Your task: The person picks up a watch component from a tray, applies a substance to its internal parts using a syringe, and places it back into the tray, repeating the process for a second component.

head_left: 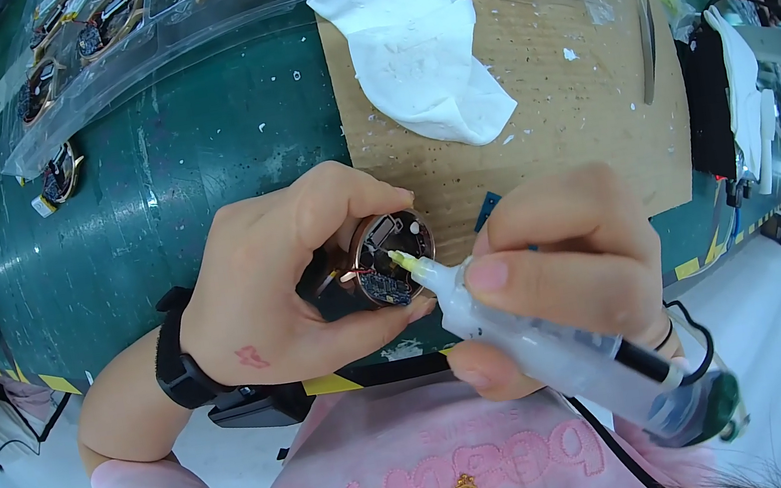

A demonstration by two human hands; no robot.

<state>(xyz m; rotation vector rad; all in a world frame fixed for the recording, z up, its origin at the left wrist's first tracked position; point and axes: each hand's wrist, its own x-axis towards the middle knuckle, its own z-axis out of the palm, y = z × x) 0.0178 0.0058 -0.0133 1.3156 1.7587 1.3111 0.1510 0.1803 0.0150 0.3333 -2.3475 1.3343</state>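
Between thumb and fingertips, my left hand (260,284) grips a round watch-like case (390,256) with a copper-coloured rim. Its open side faces up, showing a dark circuit board, small parts and thin wires. My right hand (566,268) is closed around a translucent dispensing syringe (558,350) filled with whitish material. The syringe's yellow-green tip points into the case, close to the board; whether it touches cannot be made out. A small dark blue piece (487,210) lies just beyond the right fingers, partly hidden by them.
A white cloth (422,47) lies on a cardboard sheet (583,114) over the green mat (152,199). Metal tweezers (647,44) rest at the cardboard's right. Clear plastic trays (167,30) with similar round units span the far side. One loose unit (60,177) sits at left.
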